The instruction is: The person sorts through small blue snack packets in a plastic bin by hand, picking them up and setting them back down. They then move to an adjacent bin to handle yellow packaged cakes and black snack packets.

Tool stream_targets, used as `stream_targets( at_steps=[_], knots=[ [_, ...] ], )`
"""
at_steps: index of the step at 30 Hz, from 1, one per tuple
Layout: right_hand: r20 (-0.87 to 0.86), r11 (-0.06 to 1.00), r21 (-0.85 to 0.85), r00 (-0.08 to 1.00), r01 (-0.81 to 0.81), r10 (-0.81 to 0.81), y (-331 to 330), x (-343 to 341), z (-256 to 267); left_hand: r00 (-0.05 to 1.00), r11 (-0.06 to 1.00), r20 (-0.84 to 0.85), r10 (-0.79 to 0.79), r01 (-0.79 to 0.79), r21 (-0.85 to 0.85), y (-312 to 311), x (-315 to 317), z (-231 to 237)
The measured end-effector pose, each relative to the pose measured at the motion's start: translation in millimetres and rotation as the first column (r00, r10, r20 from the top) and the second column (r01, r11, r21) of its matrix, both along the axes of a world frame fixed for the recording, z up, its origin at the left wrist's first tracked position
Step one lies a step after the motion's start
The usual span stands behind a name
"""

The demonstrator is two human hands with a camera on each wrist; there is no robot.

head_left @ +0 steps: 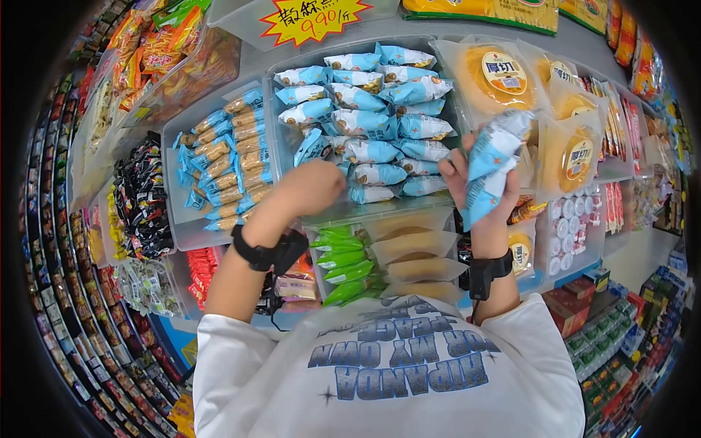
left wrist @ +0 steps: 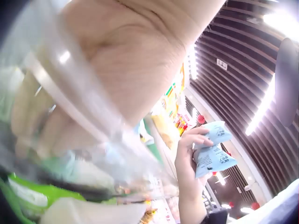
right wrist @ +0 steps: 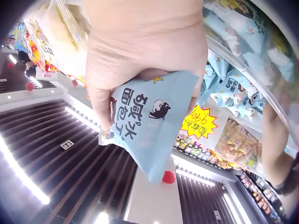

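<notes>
My right hand [head_left: 499, 213] grips two light-blue and white bread-snack packets [head_left: 488, 171], raised beside the bin's right edge. In the right wrist view, the near packet [right wrist: 156, 116] shows dark print and a small cartoon animal. My left hand [head_left: 314, 188] is at the near left corner of a clear plastic bin [head_left: 274, 124] full of matching packets [head_left: 361, 124]. Through the bin wall, the left wrist view shows that hand's fingers [left wrist: 28, 121] blurred, pointing down among the packets. Whether they hold one, I cannot tell.
Brown snack sticks [head_left: 219, 160] fill the bin to the left. Round bagged cakes [head_left: 500, 73] stand at the right. Green packets [head_left: 343, 255] and flat bagged cakes [head_left: 416, 252] lie in front, near my shirt. A yellow price sign [head_left: 314, 18] hangs behind the bin.
</notes>
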State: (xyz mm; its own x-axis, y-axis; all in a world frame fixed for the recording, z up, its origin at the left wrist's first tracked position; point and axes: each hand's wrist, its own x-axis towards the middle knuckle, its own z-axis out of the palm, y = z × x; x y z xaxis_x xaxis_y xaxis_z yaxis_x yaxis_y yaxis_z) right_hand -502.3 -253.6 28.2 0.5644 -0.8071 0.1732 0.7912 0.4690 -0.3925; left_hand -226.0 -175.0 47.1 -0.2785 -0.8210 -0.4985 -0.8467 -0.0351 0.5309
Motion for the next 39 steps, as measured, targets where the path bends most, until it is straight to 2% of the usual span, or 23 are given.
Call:
stream_targets(
  at_steps=[2, 3, 4, 5, 6, 8, 11, 15, 18, 20, 21, 22, 23, 24, 26, 29, 30, 32, 33, 35, 36, 37, 39],
  knots=[
    [-0.203, 0.999, 0.039, 0.979, 0.037, -0.029, 3, -3, -1, 0.96, 0.972, 0.162, 0.229, -0.216, -0.091, -1, 5, 27],
    [-0.104, 0.999, 0.034, 0.995, 0.011, -0.007, 0, -4, -7, 0.96, 0.971, 0.159, 0.232, -0.219, -0.092, 1, 9, 21],
    [-0.104, 0.999, 0.032, 0.995, 0.007, -0.003, 0, -8, -15, 0.976, 0.973, 0.169, 0.139, -0.102, -0.209, 3, 15, 9],
    [-0.182, 0.991, 0.127, 0.983, 0.039, -0.015, 0, -13, -23, 0.98, 0.947, 0.192, 0.047, 0.017, -0.32, 6, 18, -2],
    [-0.258, 0.973, 0.218, 0.966, 0.078, -0.019, -1, -14, -27, 0.98, 0.947, 0.194, 0.051, 0.014, -0.321, 8, 15, -10],
    [-0.231, 0.971, 0.223, 0.972, 0.087, -0.034, -2, -8, -26, 0.915, 0.988, 0.402, 0.037, 0.026, -0.15, 8, 1, -25],
    [-0.314, 0.979, 0.129, 0.943, 0.156, -0.109, 2, 4, -9, 0.875, 0.992, 0.477, 0.084, -0.03, -0.12, 3, -13, -44],
    [-0.336, 0.969, 0.149, 0.932, 0.196, -0.136, 2, 3, -11, 0.882, 0.994, 0.47, 0.023, 0.03, -0.105, -2, -9, -44],
    [-0.306, 0.978, 0.16, 0.949, 0.131, -0.077, -1, -3, -18, 0.924, 0.997, 0.38, 0.036, -0.005, -0.081, -3, -7, -35],
    [-0.299, 0.976, 0.172, 0.951, 0.131, -0.075, -2, -2, -19, 0.927, 0.996, 0.375, 0.008, -0.041, 0.08, -7, -9, -28],
    [-0.298, 0.976, 0.172, 0.952, 0.13, -0.074, -2, -3, -20, 0.927, 0.996, 0.376, 0.008, -0.042, 0.08, -11, -10, -21],
    [-0.292, 0.976, 0.183, 0.954, 0.12, -0.062, -3, -4, -22, 0.948, 0.941, 0.238, 0.212, -0.263, 0.212, -16, -11, -12],
    [-0.286, 0.975, 0.194, 0.957, 0.11, -0.051, -3, -6, -24, 0.896, 0.82, 0.124, 0.426, -0.44, 0.365, -19, -11, -7],
    [-0.284, 0.975, 0.195, 0.957, 0.108, -0.05, -5, -7, -27, 0.896, 0.82, 0.126, 0.427, -0.442, 0.364, -18, -10, -8],
    [-0.222, 0.987, 0.155, 0.975, 0.038, -0.002, -6, -10, -32, 0.926, 0.875, 0.08, 0.369, -0.375, 0.307, -15, -6, -14],
    [-0.294, 0.98, 0.168, 0.954, 0.105, -0.052, -3, -4, -20, 0.898, 0.866, -0.059, 0.435, -0.4, 0.301, -5, 7, -57],
    [-0.294, 0.98, 0.168, 0.954, 0.105, -0.052, -2, 0, -13, 0.898, 0.866, -0.06, 0.435, -0.4, 0.3, -4, 5, -58],
    [-0.334, 0.963, 0.212, 0.938, 0.165, -0.087, 1, 8, 1, 0.96, 0.952, 0.099, 0.262, -0.274, 0.136, 2, 0, -59],
    [-0.333, 0.965, 0.21, 0.939, 0.16, -0.083, 0, 7, 1, 0.959, 0.951, 0.1, 0.266, -0.278, 0.133, 6, -4, -52],
    [-0.388, 0.995, 0.08, 0.921, 0.06, -0.024, -3, 7, 0, 0.947, 0.992, 0.308, 0.094, -0.114, 0.047, 10, -12, -16],
    [-0.387, 0.995, 0.08, 0.922, 0.063, -0.027, -3, 8, 2, 0.951, 0.99, 0.275, 0.139, -0.141, -0.014, 7, -11, 9],
    [-0.503, 0.998, 0.045, 0.864, 0.032, -0.005, -1, 10, 7, 0.954, 0.983, 0.238, 0.182, -0.17, -0.072, 5, -11, 37],
    [-0.66, 0.999, -0.027, 0.751, 0.019, -0.032, 2, 18, 19, 0.916, 0.9, -0.116, 0.385, -0.4, -0.174, -1, -19, 86]
  ],
)
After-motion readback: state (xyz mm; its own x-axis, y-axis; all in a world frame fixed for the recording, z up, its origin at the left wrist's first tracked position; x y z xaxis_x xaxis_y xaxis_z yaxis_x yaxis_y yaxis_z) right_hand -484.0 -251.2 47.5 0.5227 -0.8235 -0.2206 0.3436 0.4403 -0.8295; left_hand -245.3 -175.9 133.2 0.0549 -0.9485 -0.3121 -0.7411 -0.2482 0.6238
